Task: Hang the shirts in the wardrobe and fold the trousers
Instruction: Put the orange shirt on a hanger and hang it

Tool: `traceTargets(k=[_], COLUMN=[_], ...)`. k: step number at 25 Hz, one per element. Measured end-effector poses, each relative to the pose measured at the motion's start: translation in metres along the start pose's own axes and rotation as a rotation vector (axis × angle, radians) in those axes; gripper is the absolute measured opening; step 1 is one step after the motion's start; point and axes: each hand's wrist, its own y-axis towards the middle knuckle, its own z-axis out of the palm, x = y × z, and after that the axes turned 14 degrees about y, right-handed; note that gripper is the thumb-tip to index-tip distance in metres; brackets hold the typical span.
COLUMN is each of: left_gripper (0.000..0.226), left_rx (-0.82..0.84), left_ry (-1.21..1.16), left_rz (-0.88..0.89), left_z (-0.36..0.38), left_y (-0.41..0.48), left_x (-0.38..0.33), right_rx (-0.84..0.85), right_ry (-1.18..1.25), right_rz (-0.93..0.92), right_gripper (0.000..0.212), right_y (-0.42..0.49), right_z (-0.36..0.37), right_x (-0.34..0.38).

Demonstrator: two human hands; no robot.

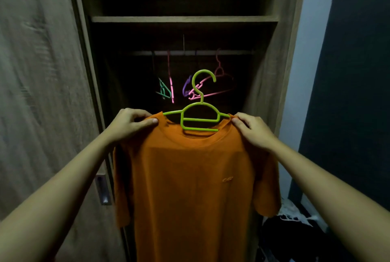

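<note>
An orange T-shirt [194, 181] hangs on a lime-green plastic hanger [199, 114] held up in front of the open wardrobe. My left hand [130, 124] pinches the shirt's left shoulder over the hanger arm. My right hand [251, 129] grips the right shoulder the same way. The hanger's hook [203, 76] points up, below and in front of the wardrobe rail [190, 52], apart from it. The shirt's front faces me, with a small logo on its chest.
Several empty hangers, green [164, 90], pink [213, 90] and purple [186, 87], hang from the rail in the dark interior. A wooden shelf [185, 18] spans above the rail. A sliding door with a metal handle [103, 190] stands left. Dark clothes [295, 234] lie at lower right.
</note>
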Motion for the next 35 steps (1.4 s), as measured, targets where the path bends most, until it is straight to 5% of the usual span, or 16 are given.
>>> traceTargets(k=[4,8,12,18,22,24,28,31,35], left_gripper=[0.029,0.031,0.014,0.009,0.010,0.021,0.031,0.034,0.030], left_rx=[0.019,-0.130,-0.184,-0.160,-0.118,-0.112,-0.131,-0.244,-0.244], left_ry=[0.057,0.021,-0.147,-0.140,-0.040,0.018,0.143,0.310,0.176], left_rz=[0.011,-0.030,-0.041,-0.101,-0.130,-0.148,-0.147,-0.184,-0.246], left_z=[0.001,0.007,0.001,-0.006,-0.009,-0.010,-0.011,-0.012,-0.025], left_y=[-0.002,-0.007,-0.017,-0.024,-0.029,-0.034,-0.045,-0.054,-0.060], left_x=[-0.002,0.001,0.009,0.013,0.019,0.018,0.010,0.007,0.008], right_rx=[0.012,0.033,-0.171,-0.050,-0.169,-0.105,0.241,0.193,0.086], right_ry=[0.005,0.077,0.114,0.042,-0.151,0.037,0.541,0.729,0.900], right_rz=[0.028,0.013,0.045,0.171,0.168,0.081,0.286,0.347,0.404], right_gripper=[0.021,0.025,0.031,0.019,0.046,0.040,0.047,0.057,0.062], right_y=[-0.001,-0.001,-0.001,-0.015,-0.003,0.007,0.034,0.054,0.074], right_z=[0.003,0.003,0.001,-0.012,0.028,0.057,0.124,0.159,0.188], right_x=[0.001,0.008,-0.001,-0.030,0.000,0.041,0.114,0.134,0.155])
